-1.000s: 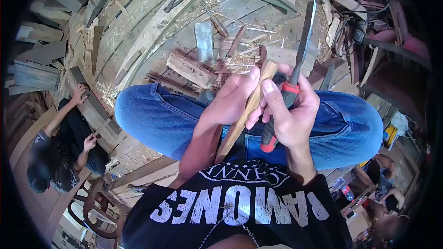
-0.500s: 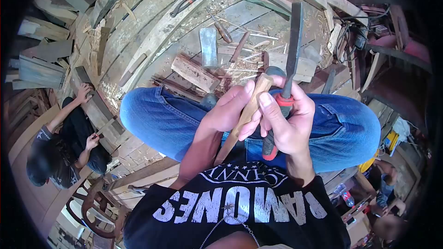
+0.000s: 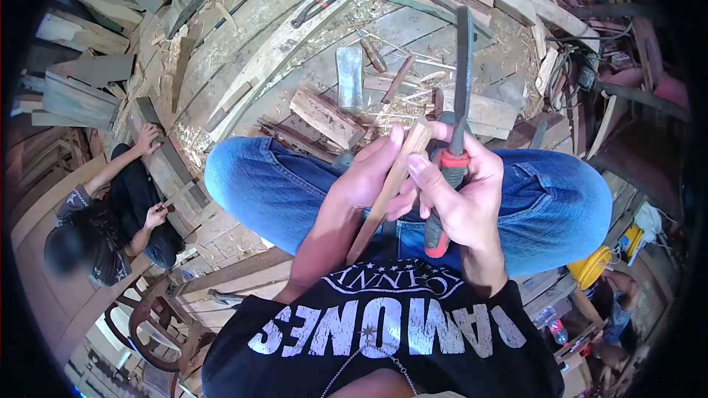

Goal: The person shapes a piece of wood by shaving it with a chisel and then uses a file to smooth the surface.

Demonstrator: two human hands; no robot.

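A narrow wooden stick point(image 3: 386, 195) slants between my hands over my lap, its squared end at the top. My left hand point(image 3: 365, 184) is closed round it from the left, the thumb near the top end. Wrapped in my right hand point(image 3: 468, 195) is a chisel point(image 3: 463, 74) with a red and black handle, its long flat blade pointing away from me. The right thumb also presses on the stick's side. The blade stands to the right of the stick, apart from it. Part of the handle is hidden by my fingers.
Before my crossed legs lie a wood block point(image 3: 326, 116), a flat metal piece point(image 3: 349, 77), a wooden-handled tool point(image 3: 374, 55) and shavings. Pincers point(image 3: 324, 3) rest on a long board point(image 3: 295, 40). At left, another person point(image 3: 110, 214) handles a timber. A yellow bucket point(image 3: 590, 268) stands right.
The view has shifted a little, so the floor things appear further right and slightly lower. Both hands keep their hold on the stick and chisel, with little visible movement.
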